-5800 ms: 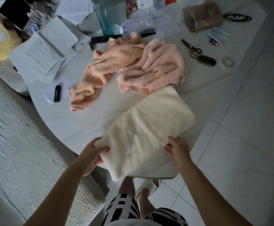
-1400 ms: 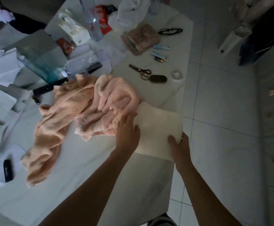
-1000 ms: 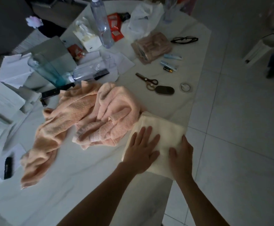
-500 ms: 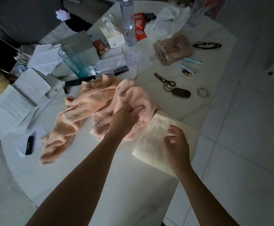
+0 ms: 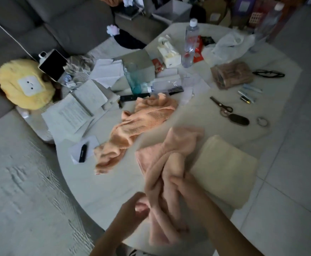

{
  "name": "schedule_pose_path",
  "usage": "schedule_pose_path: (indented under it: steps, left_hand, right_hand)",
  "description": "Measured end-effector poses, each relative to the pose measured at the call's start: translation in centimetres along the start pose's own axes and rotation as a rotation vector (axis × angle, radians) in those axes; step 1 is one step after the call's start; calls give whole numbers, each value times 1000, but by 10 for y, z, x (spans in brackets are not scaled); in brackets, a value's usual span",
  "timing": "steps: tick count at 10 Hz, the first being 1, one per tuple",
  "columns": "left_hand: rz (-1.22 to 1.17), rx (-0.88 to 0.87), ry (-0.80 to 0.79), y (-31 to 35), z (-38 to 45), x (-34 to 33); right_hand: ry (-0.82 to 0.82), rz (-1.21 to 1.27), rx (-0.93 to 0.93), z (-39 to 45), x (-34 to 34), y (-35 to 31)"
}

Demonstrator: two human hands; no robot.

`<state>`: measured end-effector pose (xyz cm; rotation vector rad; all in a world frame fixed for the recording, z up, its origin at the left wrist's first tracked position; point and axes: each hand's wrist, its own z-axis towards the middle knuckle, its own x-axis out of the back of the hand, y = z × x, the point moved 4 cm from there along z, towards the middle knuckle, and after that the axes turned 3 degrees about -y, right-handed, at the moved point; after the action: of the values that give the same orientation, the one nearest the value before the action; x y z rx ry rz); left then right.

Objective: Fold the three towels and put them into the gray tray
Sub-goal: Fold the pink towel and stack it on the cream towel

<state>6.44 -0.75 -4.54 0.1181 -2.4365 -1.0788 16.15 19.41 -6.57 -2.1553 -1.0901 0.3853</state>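
**One towel done, two to go**

Three towels on table (image 5: 99, 183): cream towel (image 5: 223, 170) folded flat at right edge; pink towel (image 5: 162, 163) bunched up near front edge, in both hands; orange towel (image 5: 141, 126) crumpled further back, well apart from hands. Right hand (image 5: 186, 189) closed on a fold of pink towel near its middle. Left hand (image 5: 132, 209) curled at its near-left edge – blurred, looks like a pinch on a bit of cloth, not certain.

Soft, thick terry – light, floppy, no stiffness, likely to sag and twist unless held by two corners. Not slippery, not fragile. Best hold prob. two adjacent corners along a short edge, then shake out and lay flat. Present mid-cloth grip only good for dragging.

Little free room. Scissors (image 5: 222, 106), dark fob (image 5: 239, 119) and tape ring (image 5: 262, 121) beyond cream towel; papers (image 5: 71, 115), small black stick (image 5: 83, 153), bottle (image 5: 189, 47), glass (image 5: 132, 78) at back and left. Orange towel just beside pink one – could catch when spreading. Gray tray not clearly identifiable; gray box (image 5: 139, 61) behind glass poss. it, cannot tell.
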Motion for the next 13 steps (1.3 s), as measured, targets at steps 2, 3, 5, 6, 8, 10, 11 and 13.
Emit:
schedule_pose_path:
  steps: [2, 3, 5, 6, 8, 10, 11, 13]
  left_hand:
    - [-669, 311, 89, 7, 70, 18]
    - [-690, 354, -24, 16, 79, 4]
    - [-680, 87, 22, 31, 55, 28]
    - [-863, -155, 6, 45, 49, 71]
    - [-816, -65, -79, 24, 63, 106]
    - [-676, 273, -135, -25, 37, 60]
    - [-742, 154, -190, -27, 21, 64]
    - [-834, 98, -249, -46, 12, 78]
  right_hand:
    - [46, -55, 6, -24, 8, 21]
    - [277, -250, 42, -29, 29, 24]
    - [241, -192, 181, -47, 13, 21]
    - [228, -351, 115, -44, 9, 25]
    - [259, -601, 7, -48, 13, 55]
    - [307, -684, 203, -38, -23, 25]
    - [293, -650, 323, -32, -32, 13]
    - [190, -792, 370, -20, -59, -2]
